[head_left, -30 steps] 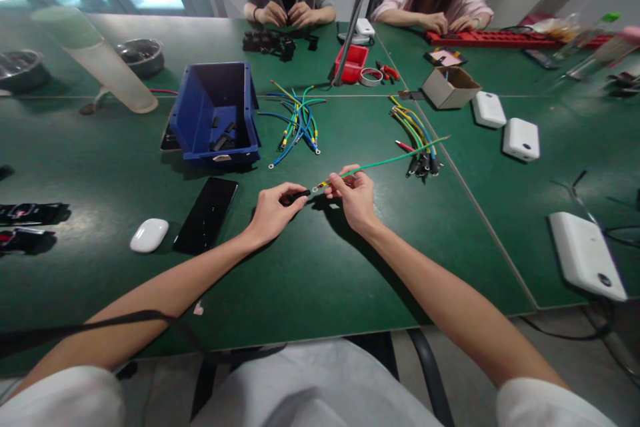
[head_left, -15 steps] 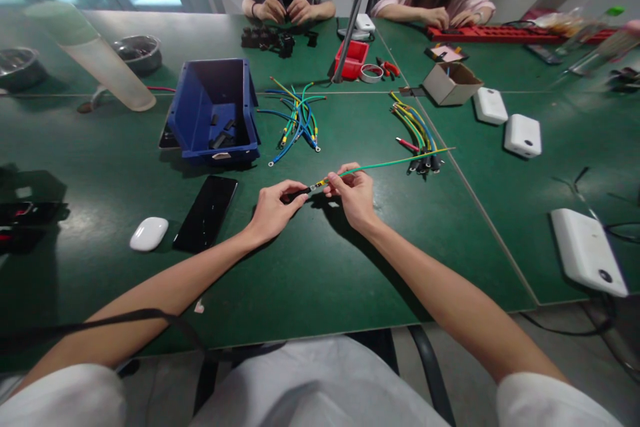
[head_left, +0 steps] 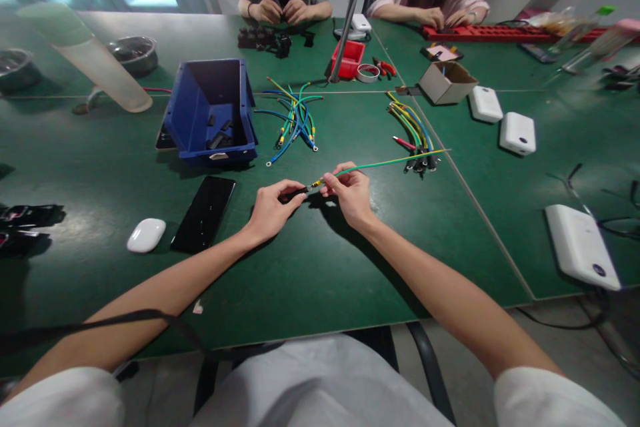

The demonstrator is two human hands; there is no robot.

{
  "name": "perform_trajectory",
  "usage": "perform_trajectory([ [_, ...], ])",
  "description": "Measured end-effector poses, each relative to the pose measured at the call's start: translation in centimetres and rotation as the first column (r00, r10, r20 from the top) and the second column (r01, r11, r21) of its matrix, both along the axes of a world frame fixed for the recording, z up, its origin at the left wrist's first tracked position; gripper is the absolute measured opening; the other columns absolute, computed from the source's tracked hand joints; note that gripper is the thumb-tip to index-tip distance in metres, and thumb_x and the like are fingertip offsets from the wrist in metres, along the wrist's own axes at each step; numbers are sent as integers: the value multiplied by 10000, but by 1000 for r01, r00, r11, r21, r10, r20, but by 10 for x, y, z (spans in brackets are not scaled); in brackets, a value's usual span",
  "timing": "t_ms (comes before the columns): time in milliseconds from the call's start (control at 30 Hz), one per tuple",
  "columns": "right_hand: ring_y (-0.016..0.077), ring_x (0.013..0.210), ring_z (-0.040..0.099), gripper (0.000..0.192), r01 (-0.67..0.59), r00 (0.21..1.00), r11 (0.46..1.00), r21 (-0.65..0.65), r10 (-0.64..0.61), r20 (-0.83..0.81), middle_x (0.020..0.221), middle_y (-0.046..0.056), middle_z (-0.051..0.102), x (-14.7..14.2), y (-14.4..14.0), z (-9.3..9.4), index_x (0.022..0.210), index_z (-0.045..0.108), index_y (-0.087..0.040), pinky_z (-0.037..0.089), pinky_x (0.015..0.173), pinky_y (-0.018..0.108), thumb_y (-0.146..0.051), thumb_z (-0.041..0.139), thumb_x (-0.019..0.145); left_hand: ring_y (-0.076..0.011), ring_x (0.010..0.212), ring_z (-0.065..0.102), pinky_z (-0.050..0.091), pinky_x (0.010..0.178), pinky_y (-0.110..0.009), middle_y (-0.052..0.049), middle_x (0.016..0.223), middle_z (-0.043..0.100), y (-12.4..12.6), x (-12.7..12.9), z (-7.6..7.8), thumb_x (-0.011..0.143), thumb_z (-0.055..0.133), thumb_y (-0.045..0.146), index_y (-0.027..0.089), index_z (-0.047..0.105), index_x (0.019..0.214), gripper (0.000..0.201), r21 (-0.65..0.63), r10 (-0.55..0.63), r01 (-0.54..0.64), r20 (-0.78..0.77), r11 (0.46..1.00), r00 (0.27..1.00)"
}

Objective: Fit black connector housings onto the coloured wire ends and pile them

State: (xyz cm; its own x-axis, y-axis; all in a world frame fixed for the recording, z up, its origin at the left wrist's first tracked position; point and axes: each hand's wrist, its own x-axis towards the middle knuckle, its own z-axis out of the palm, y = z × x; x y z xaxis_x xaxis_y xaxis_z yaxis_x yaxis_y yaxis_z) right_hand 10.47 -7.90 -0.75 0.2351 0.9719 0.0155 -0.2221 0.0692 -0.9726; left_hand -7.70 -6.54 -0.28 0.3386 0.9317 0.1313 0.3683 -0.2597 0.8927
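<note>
My left hand [head_left: 274, 208] is closed, pinching a small black sleeve [head_left: 295, 195] between thumb and fingers. My right hand [head_left: 351, 195] is closed on a green-and-yellow wire [head_left: 385, 163], close to its ring terminal [head_left: 311, 186]. That terminal points left and meets the open end of the sleeve; whether it has entered is too small to tell. The wire's free end stretches right, above a bundle of wires with black-sleeved ends [head_left: 417, 133]. Beyond my hands lies a loose pile of blue and green wires [head_left: 295, 113] with bare ring terminals.
A blue bin [head_left: 210, 113] with small black pieces stands left, behind a phone [head_left: 204, 213] and a white case [head_left: 147, 235]. White devices [head_left: 583, 247] and a small cardboard box [head_left: 446, 83] are at right. Two people work across the green table [head_left: 310, 280].
The whole view has shifted slightly. Both hands keep their grips, with the ring terminal and the sleeve end still together; little else differs.
</note>
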Motion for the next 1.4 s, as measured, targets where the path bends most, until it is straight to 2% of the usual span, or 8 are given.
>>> perform_trajectory([
  [467, 121, 502, 630, 327, -21, 999, 1000, 18, 20, 31, 571, -63, 617, -4, -1, 1, 783, 496, -227, 532, 504, 235, -367, 779, 700, -206, 853, 679, 523, 738, -330, -63, 948, 738, 1, -1, -3, 809, 681, 341, 199, 717, 978, 224, -2, -16, 16, 9, 1000, 1000],
  [767, 115, 488, 633, 282, -4, 996, 996, 90, -4, 88, 562, -77, 601, -6, -5, -1, 789, 512, -215, 510, 477, 210, -342, 756, 728, -184, 793, 658, 478, 675, -289, -63, 909, 735, 1, -1, -4, 793, 697, 341, 169, 721, 974, 251, -42, -8, 11, 74, 999, 997],
  [1067, 105, 465, 621, 332, -27, 1000, 999, 46, 28, -13, 565, -78, 613, -7, -3, 2, 765, 495, -219, 520, 464, 205, -358, 786, 685, -172, 776, 637, 457, 669, -277, -70, 902, 733, 0, -1, -3, 768, 728, 338, 156, 739, 966, 269, -58, 11, -3, 127, 998, 992],
  [1300, 115, 474, 628, 254, 25, 991, 993, 112, -40, 128, 543, -67, 616, -10, -10, 2, 786, 529, -208, 503, 467, 207, -327, 747, 737, -146, 690, 602, 443, 622, -266, -69, 872, 731, 0, -1, -3, 760, 730, 335, 147, 742, 969, 281, -82, 19, -7, 137, 997, 990],
  [1400, 117, 468, 625, 265, 16, 992, 994, 106, -29, 122, 536, -66, 619, -10, -9, 2, 787, 522, -211, 502, 458, 208, -339, 748, 733, -135, 663, 585, 432, 600, -257, -66, 861, 729, 0, -1, -3, 751, 738, 334, 146, 742, 961, 282, -82, 17, -5, 149, 997, 989],
])
